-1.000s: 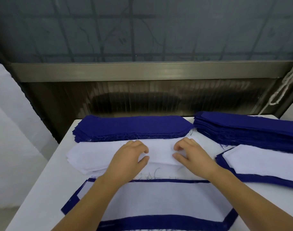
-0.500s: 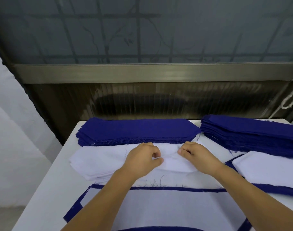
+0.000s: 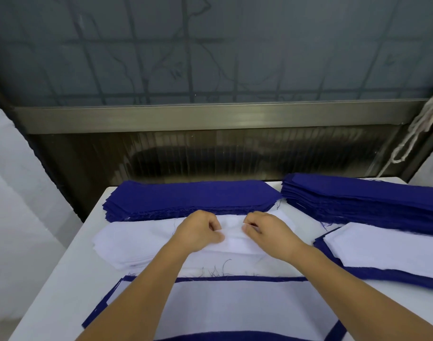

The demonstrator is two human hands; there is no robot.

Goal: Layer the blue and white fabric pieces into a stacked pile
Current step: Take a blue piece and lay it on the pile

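Both hands down on the white pile, close together but not touching. Left hand and right hand each curled, fingertips pinching at the top white sheet near its middle — a small ridge of cloth raised between them. Looks like the step of peeling one white piece free of the pile. Next move calls for a clean single-sheet separation: thin cloth clings, so two may lift as one; then a carry toward the body, onto the layered stack just below the wrists, with edges squared inside its blue border.

Count, as far as visible:
- Blue piles: two — one just beyond the fingers, another beyond and to the right.
- White pile: one, under the hands.
- Layered blue-and-white stacks: two — one under the forearms, one to the right of the right wrist.

Sheets per pile too many and too thin to count. All on a white table.
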